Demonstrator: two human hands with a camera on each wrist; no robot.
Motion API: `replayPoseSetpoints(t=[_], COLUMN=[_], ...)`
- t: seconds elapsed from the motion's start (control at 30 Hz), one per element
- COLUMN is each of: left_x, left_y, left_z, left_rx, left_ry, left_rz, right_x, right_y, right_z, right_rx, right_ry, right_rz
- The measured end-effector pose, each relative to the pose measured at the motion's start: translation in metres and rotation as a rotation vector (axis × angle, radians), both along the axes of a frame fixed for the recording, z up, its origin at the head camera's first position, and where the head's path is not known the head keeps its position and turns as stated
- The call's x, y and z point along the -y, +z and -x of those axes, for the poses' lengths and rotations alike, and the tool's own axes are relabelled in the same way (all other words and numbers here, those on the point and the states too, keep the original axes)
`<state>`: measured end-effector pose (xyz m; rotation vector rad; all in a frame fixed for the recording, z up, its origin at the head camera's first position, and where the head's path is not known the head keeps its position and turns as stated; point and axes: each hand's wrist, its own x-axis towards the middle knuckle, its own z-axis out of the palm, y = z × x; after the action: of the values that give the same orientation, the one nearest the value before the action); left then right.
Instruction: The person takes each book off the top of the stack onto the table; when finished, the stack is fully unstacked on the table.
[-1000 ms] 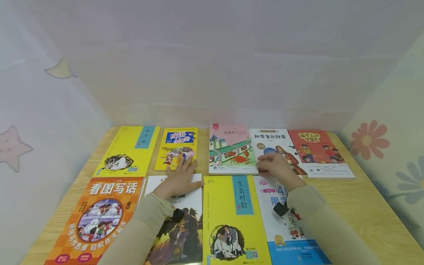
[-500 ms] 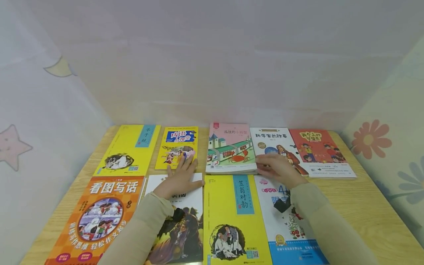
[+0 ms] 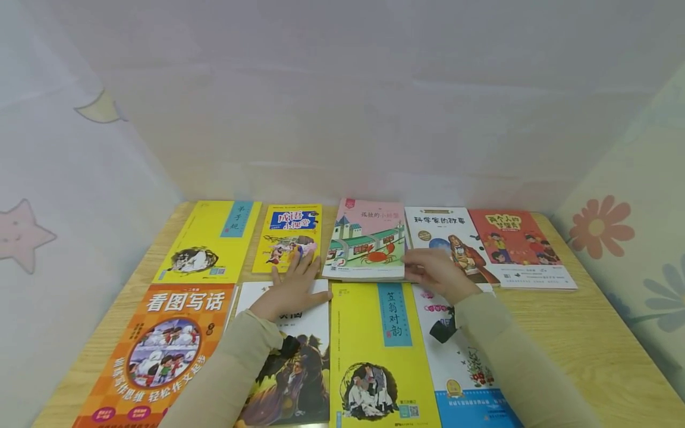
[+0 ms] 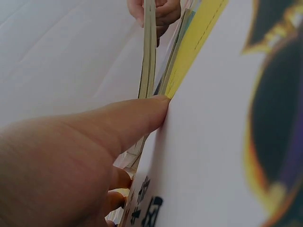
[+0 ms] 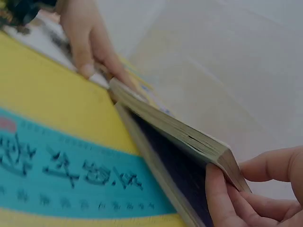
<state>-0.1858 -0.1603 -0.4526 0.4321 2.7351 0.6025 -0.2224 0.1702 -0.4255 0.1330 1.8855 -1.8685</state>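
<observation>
In the head view, my right hand (image 3: 436, 274) pinches the near right corner of a pink picture book (image 3: 365, 241) with a red crab on its cover. From the right wrist, the thumb is above and the fingers below the book's page block (image 5: 182, 135), with a dark gap under its raised near edge. My left hand (image 3: 294, 291) lies spread, fingertips on a small yellow book (image 3: 289, 221). Its palm is over a white-topped book (image 3: 299, 368) with a dark painted cover. The left wrist view shows the left thumb (image 4: 128, 120) straight along that book's edge.
A yellow book with a blue label (image 3: 382, 356) lies in front, between an orange book (image 3: 155, 356) and a blue-white book (image 3: 471, 398). Behind are another yellow book (image 3: 211, 238), a white book (image 3: 446, 235) and a red book (image 3: 516, 238). The wooden table (image 3: 594, 345) meets a draped wall.
The pink book has slid left, toward the small yellow book, its near edge lifting on the way. My right hand has moved left with it; the left hand has stayed in place.
</observation>
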Motion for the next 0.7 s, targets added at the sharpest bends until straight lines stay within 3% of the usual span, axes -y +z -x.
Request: replayPoseSetpoints(t=[0.03, 0.07, 0.27, 0.7], left_x=[0.000, -0.001, -0.002, -0.002], left_y=[0.000, 0.001, 0.002, 0.003], left_z=[0.000, 0.000, -0.001, -0.002], left_rx=[0.000, 0.002, 0.002, -0.002], left_ry=[0.001, 0.001, -0.001, 0.006], left_rz=[-0.001, -0.001, 0.001, 0.007], right_x=[0.003, 0.004, 0.004, -0.040], right_y=[0.000, -0.001, -0.007, -0.003], right_z=[0.001, 0.002, 0.003, -0.020], right_rx=[0.057, 0.049, -0.050, -0.197], right_ry=[-0.072, -0.076, -0.050, -0.022], right_rz=[0.049, 0.034, -0.129, -0.114])
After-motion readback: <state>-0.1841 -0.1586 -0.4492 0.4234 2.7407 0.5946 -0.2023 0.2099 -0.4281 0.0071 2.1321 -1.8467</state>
